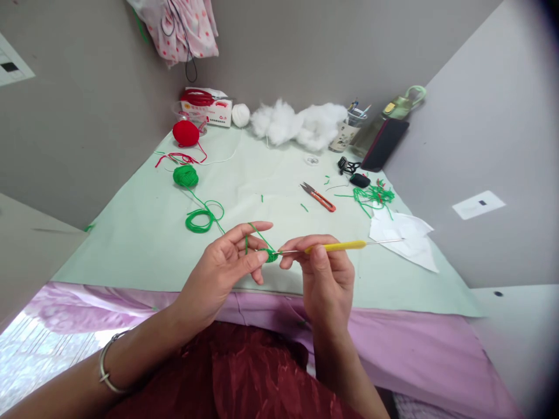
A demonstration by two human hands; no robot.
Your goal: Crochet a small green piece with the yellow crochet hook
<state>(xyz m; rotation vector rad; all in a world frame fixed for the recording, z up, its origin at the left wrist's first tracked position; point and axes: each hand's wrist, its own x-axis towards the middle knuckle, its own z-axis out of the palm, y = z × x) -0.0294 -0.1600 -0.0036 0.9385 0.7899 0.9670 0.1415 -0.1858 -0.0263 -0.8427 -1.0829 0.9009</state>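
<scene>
Between thumb and fingers, my left hand (231,256) pinches a small green crochet piece (271,256). Green yarn runs over its raised index finger down to the piece. My right hand (327,267) grips a crochet hook (338,247) by its yellow handle, and the thin metal tip points left into the green stitches. The hook's other metal end sticks out to the right. A green yarn ball (186,176) lies beyond my left hand, its strand passing through a loose coil (198,221) toward that hand.
Orange thread snips (318,198) lie beyond my right hand. A red yarn ball (186,134), white stuffing (301,125) and a pen cup (345,131) line the back. Green yarn scraps (373,196), white paper (404,235) and a dark phone (385,144) are at the right.
</scene>
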